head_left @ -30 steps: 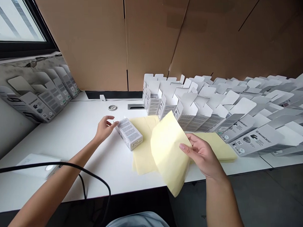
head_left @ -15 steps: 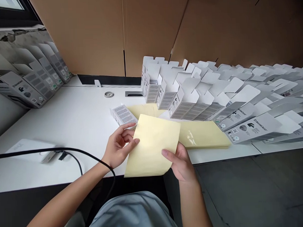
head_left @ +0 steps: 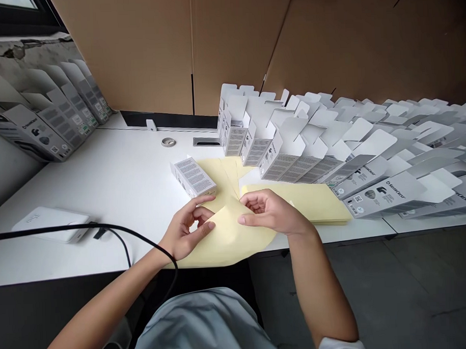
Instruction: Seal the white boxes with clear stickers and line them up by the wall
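Gripping yellow sheet (head_left: 229, 241): left hand (head_left: 187, 228) and right hand (head_left: 276, 212), thumbs uppermost | Sheet: between hands, bent, spreading toward body | Printed box (head_left: 195, 176): just beyond left hand, the nearer; long axis slanting away leftward

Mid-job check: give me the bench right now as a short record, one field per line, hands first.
Left hand: at the yellow sheet, thumb against it; firmness of grip unclear
Right hand: pinching the sheet's upper edge
Sheet: bent, not flat
Small box: lying on the table, beyond the left hand
Yellow stack: beyond the right hand, before the open boxes
Far left: more open boxes
Near left: white device, black cable
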`<state>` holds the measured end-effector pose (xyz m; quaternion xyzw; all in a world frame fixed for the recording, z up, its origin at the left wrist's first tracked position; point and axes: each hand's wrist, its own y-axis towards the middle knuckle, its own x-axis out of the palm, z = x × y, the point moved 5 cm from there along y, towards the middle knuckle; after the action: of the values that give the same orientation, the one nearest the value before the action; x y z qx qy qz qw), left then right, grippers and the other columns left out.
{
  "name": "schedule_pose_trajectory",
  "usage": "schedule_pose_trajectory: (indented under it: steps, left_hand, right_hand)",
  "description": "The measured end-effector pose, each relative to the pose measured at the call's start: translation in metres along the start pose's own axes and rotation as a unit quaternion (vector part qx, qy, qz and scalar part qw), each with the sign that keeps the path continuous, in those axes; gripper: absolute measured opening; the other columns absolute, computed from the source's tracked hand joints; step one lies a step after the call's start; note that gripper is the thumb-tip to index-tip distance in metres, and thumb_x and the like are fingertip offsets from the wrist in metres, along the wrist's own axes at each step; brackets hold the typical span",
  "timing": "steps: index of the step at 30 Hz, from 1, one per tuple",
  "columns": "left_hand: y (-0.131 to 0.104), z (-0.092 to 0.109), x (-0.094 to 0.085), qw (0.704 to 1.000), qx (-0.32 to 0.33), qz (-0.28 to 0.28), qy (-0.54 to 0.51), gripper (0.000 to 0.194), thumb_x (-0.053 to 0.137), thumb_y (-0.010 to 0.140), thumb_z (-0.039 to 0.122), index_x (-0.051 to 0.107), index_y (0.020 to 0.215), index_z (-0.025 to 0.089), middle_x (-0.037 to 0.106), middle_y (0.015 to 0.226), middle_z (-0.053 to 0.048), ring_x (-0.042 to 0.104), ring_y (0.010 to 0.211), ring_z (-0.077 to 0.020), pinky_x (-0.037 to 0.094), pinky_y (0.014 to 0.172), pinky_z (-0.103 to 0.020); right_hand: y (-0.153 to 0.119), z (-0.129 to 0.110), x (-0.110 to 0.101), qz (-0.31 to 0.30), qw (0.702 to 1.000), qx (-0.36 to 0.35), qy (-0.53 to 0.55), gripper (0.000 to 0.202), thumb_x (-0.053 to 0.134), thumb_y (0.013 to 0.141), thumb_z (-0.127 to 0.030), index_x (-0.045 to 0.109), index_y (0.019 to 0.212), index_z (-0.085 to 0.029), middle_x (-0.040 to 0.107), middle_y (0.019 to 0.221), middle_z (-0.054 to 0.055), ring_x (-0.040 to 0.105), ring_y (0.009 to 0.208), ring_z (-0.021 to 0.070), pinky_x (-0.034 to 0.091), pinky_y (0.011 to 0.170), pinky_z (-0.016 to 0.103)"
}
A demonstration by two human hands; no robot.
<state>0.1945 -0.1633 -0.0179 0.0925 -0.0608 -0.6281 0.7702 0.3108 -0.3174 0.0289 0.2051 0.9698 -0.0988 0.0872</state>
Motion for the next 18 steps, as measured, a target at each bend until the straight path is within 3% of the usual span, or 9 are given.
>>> schedule_pose_trajectory:
  steps: [3,7,11,14,18]
  left_hand:
    - [-0.001,0.003,0.0,0.999,0.033,-0.018,0.026,0.033,0.063,0.092,0.03,0.059,0.124,0.021,0.064,0.08,-0.004,0.057,0.074,-0.0159,0.043,0.068,-0.029]
    - [0.001,0.011,-0.001,0.993,0.064,-0.009,0.098,0.021,0.062,0.092,0.03,0.068,0.109,0.021,0.065,0.082,-0.005,0.055,0.071,-0.0162,0.043,0.065,-0.03]
    - [0.002,0.024,0.005,0.98,0.116,-0.008,0.164,0.011,0.062,0.09,0.025,0.068,0.098,0.02,0.07,0.095,-0.01,0.064,0.083,-0.0199,0.05,0.072,-0.032]
    - [-0.001,0.035,0.009,0.954,0.191,0.035,0.23,0.013,0.071,0.083,0.023,0.066,0.095,0.021,0.07,0.106,-0.012,0.067,0.097,-0.0236,0.053,0.085,-0.036]
    - [-0.003,0.042,0.013,0.936,0.231,0.035,0.262,0.017,0.076,0.08,0.025,0.067,0.093,0.02,0.072,0.105,-0.012,0.07,0.096,-0.0234,0.057,0.083,-0.035]
  right_hand:
    - [0.006,0.009,0.004,-0.041,0.997,0.031,0.061,0.035,0.08,0.069,-0.047,0.068,0.071,-0.014,0.063,0.065,0.0,0.056,0.06,0.0142,0.045,0.056,0.026]
    - [0.006,0.02,0.011,-0.019,0.995,0.046,0.084,0.034,0.079,0.069,-0.045,0.069,0.07,-0.013,0.06,0.063,0.0,0.053,0.057,0.013,0.041,0.052,0.024]
    - [0.004,0.02,0.017,-0.015,0.997,0.024,0.066,0.03,0.073,0.076,-0.043,0.067,0.071,-0.014,0.059,0.064,0.0,0.051,0.057,0.013,0.04,0.052,0.025]
    - [0.002,0.014,0.017,-0.012,0.999,-0.002,0.037,0.029,0.069,0.08,-0.041,0.062,0.069,-0.015,0.053,0.063,-0.002,0.047,0.057,0.0116,0.036,0.051,0.024]
    - [0.0,0.004,0.017,-0.021,0.999,-0.033,-0.02,0.033,0.07,0.079,-0.038,0.051,0.062,-0.017,0.04,0.06,-0.005,0.035,0.056,0.0087,0.027,0.049,0.023]
